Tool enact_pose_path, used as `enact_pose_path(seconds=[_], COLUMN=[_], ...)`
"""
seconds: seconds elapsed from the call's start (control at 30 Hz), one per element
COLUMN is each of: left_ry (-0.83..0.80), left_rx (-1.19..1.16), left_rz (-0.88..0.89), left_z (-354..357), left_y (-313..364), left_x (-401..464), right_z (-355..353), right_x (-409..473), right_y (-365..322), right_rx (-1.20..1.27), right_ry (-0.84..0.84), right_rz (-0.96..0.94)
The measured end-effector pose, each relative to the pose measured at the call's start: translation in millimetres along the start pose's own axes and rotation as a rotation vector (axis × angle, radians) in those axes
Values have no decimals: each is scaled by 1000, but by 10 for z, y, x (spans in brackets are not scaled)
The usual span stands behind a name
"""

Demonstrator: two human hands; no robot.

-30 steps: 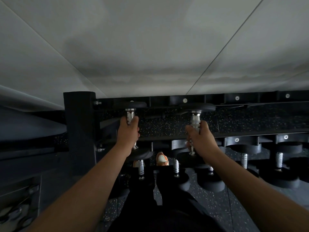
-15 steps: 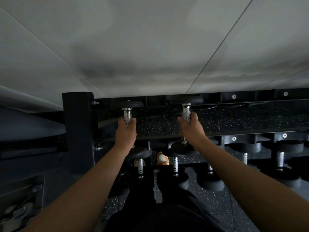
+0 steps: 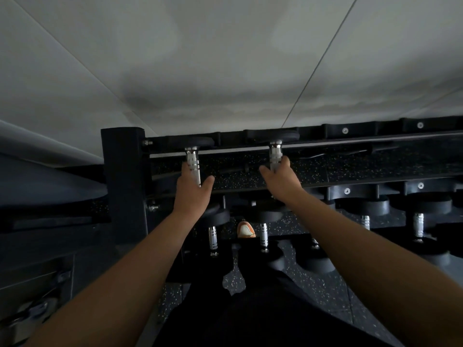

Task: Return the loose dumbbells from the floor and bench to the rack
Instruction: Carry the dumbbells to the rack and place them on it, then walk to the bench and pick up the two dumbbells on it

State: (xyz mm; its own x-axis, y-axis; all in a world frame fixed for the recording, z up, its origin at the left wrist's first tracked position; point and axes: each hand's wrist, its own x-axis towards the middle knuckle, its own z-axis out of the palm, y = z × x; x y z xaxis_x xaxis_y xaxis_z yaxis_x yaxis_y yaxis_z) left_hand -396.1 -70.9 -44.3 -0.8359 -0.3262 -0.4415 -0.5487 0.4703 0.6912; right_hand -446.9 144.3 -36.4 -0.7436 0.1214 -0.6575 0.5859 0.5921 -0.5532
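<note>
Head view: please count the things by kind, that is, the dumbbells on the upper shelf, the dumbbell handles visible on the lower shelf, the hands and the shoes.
Upper-shelf dumbbells: 2
Lower-shelf handles: 5
Hands, left hand and right hand: 2
Shoe: 1
Total: 10

Seven dumbbells, two hands

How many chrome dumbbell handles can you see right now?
6. Two on the black rack's top tier under the left hand and right hand; four on the lower tier. Others may be hidden.
</note>
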Motion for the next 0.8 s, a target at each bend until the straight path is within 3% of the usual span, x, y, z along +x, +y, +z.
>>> enact_pose_path(seconds=[0.23, 0.37, 0.47, 0.6, 0.8], left_ry=[13, -84, -165, -304, -630], left_rx=[315, 436, 619, 789, 986], left_rz=[346, 532, 696, 823, 865], left_z=[-38, -108, -141, -152, -33], left_y=[-229, -362, -525, -722, -1125], left_x=[-348, -586, -760, -1010, -1345], right_z=[202, 424, 664, 1020, 1439], right_x=[-517, -930, -1271, -1692, -2410], right_y=[169, 363, 554, 951, 1688], right_rx=[-316, -562, -589, -537, -404], right_ry=[124, 169, 171, 141, 123], right_rz=[-218, -323, -351, -269, -81])
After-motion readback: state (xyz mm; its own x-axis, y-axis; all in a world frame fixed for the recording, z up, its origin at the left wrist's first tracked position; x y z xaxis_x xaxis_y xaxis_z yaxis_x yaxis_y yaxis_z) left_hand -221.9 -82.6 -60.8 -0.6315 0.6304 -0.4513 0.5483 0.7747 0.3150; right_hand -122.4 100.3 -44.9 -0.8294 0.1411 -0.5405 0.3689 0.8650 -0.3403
